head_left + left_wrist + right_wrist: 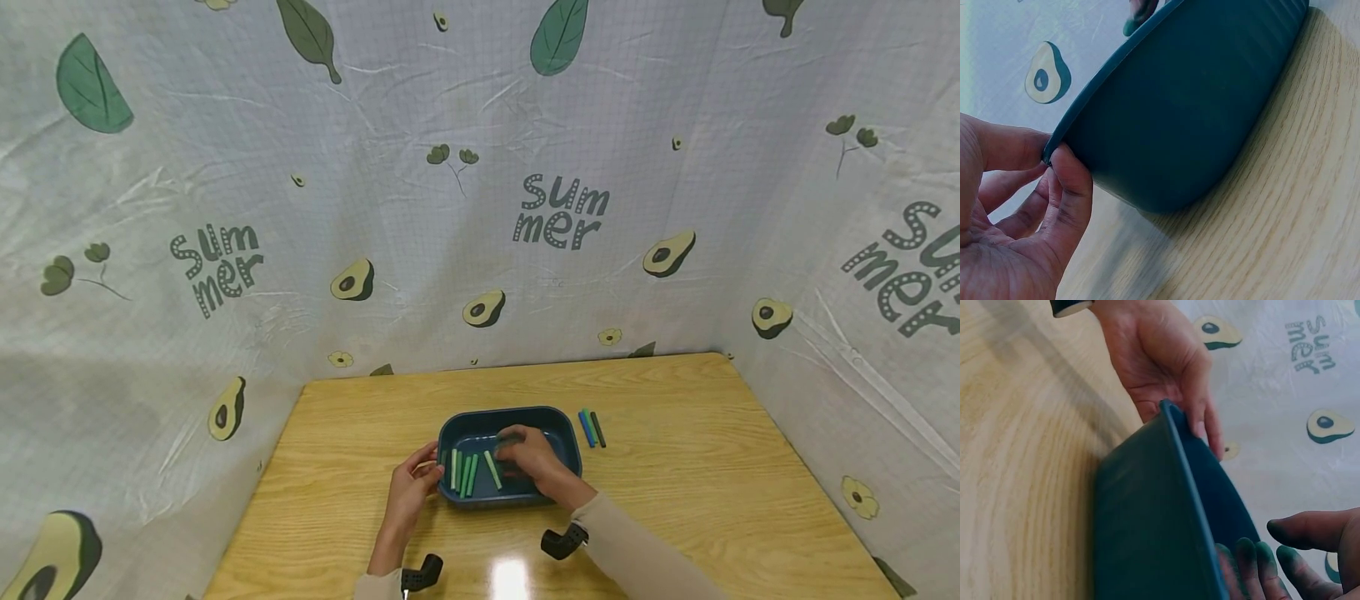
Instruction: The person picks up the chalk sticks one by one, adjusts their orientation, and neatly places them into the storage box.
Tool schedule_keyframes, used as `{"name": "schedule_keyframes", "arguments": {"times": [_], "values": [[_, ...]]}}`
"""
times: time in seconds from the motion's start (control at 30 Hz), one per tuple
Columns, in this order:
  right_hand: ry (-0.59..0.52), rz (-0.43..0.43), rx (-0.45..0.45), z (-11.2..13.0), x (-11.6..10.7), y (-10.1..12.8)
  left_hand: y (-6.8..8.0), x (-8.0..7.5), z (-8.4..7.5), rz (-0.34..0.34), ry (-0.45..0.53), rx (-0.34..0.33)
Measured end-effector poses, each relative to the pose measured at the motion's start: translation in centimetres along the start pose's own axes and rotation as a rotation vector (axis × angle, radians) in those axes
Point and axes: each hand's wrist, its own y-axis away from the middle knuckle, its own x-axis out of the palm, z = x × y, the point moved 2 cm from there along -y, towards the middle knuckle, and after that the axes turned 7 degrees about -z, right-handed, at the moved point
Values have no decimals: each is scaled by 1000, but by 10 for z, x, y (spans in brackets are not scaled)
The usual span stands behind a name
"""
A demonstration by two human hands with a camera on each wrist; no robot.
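The left hand [411,487] pinches the left rim of the tray [564,423], steadying it on the table [712,467]. Green sticks [467,473] lie in the tray. The right hand [528,458] reaches inside among them; whether it grips one I cannot tell. Three more sticks [592,428] lie just right of the tray. Seemingly mid-sorting: next, a clean pinch on one stick

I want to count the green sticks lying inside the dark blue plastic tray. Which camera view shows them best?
The head view: it looks down into the dark blue plastic tray, where the green sticks lie side by side. The left wrist view shows only the tray's outer wall, and the right wrist view only its rim and wall, no sticks.
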Motion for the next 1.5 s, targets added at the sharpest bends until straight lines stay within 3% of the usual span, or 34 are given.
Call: {"name": "schedule_keyframes", "arguments": {"times": [0.57, 0.8, 1.5], "values": [[12, -123, -122, 19, -32, 15, 1, -1, 1, -11, 9, 18], [60, -209, -176, 27, -47, 17, 1, -1, 1, -12, 18, 17], [175, -321, -288, 39, -94, 29, -3, 0, 4, -13, -9, 13]]}}
